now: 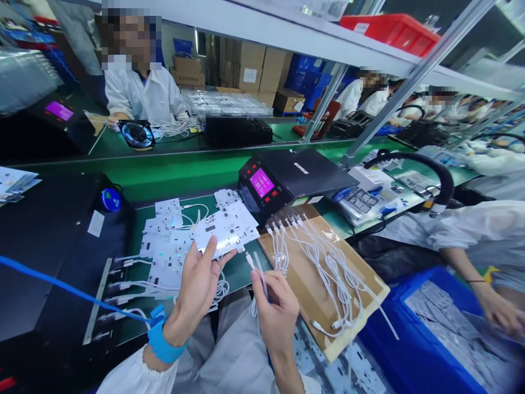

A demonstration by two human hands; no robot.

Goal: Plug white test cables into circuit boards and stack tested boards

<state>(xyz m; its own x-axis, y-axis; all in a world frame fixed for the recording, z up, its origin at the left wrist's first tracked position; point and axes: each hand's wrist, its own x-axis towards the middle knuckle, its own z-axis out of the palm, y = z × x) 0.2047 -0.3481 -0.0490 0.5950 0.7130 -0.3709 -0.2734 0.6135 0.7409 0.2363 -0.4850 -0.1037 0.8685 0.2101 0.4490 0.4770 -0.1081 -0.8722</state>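
Observation:
My left hand [199,279] grips a white circuit board [225,227] by its near edge, thumb on top and fingers underneath. A blue strap with a blue cord circles that wrist. In my right hand [275,306] a white USB cable [250,260] is pinched, its plug pointing up toward the board's near right corner. Plug and board look slightly apart. More white circuit boards [166,260] lie overlapped on the green bench to the left, with white cables running to a black box [53,246]. Coiled white cables [328,268] rest on a cardboard sheet [295,279] at the right.
A black tester with a purple screen [262,183] stands behind the cardboard. To the right is a blue bin [377,334] of flat pieces, with a co-worker's hand [502,309] over it. A metal post [410,82] and shelf cross above. Other people sit across the bench.

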